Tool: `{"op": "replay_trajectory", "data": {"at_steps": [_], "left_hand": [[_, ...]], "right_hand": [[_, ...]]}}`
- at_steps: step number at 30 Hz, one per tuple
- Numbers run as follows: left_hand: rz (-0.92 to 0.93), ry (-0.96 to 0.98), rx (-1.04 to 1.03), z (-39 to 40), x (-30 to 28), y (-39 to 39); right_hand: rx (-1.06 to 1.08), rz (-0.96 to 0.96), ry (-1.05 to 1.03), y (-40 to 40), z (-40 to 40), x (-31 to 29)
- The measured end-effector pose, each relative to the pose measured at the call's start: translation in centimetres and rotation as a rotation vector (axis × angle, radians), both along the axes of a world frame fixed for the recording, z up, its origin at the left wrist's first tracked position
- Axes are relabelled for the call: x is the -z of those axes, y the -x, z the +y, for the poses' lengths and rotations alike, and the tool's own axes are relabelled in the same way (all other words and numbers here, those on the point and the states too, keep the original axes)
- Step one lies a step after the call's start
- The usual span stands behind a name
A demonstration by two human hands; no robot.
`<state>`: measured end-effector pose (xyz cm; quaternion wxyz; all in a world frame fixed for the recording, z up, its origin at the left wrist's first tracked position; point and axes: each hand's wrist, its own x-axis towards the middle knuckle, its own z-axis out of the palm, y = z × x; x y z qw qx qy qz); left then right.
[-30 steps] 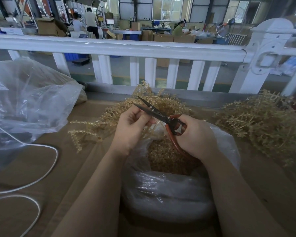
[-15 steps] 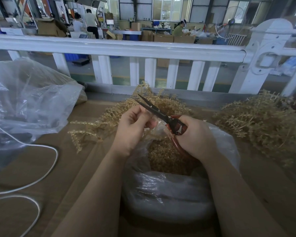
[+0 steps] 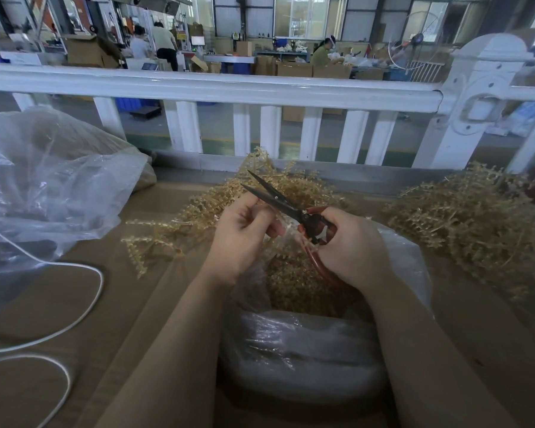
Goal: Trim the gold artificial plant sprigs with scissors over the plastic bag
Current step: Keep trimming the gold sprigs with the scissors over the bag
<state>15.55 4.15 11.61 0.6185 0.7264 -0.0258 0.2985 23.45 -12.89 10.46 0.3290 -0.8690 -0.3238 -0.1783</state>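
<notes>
The plastic bag [image 3: 303,350] already holds a heap of gold trimmings, yet untrimmed piles [image 3: 476,223] lie far right and behind the hands, so I judge the work partway through. The left hand [image 3: 241,236] pinches a sprig [image 3: 286,231] over the bag's mouth, just below the parted blades of the scissors [image 3: 278,200], whose red handles the right hand [image 3: 352,245] grips.

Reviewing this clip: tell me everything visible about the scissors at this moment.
The scissors have long, dark, pointed metal blades and reddish-brown handles. The blades stand slightly open, tips pointing up and left toward the white railing. The right hand grips the handles, hiding part of them. The left hand pinches a gold sprig at the blades. They are held above the open plastic bag of gold trimmings.
</notes>
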Motion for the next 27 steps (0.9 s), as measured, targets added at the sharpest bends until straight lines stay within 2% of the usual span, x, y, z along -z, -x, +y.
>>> {"op": "replay_trajectory", "data": {"at_steps": [6,14,21,25,27], "left_hand": [[0.005,-0.001,-0.001,0.0,-0.1,0.1],[0.057,0.076,0.01,0.3,-0.1,0.1],[0.089,0.088,-0.007,0.4,0.1,-0.1],[0.116,0.043,-0.012,0.3,0.2,-0.1],[0.115,0.025,-0.014,0.3,0.1,-0.1]], "right_hand": [[0.008,-0.011,-0.027,0.1,0.1,-0.1],[0.019,0.098,0.005,-0.1,0.0,-0.2],[0.03,0.293,-0.15,-0.2,0.1,-0.9],[-0.103,0.473,-0.362,0.2,0.0,-1.8],[-0.137,0.513,-0.405,0.4,0.0,-2.1]]}}
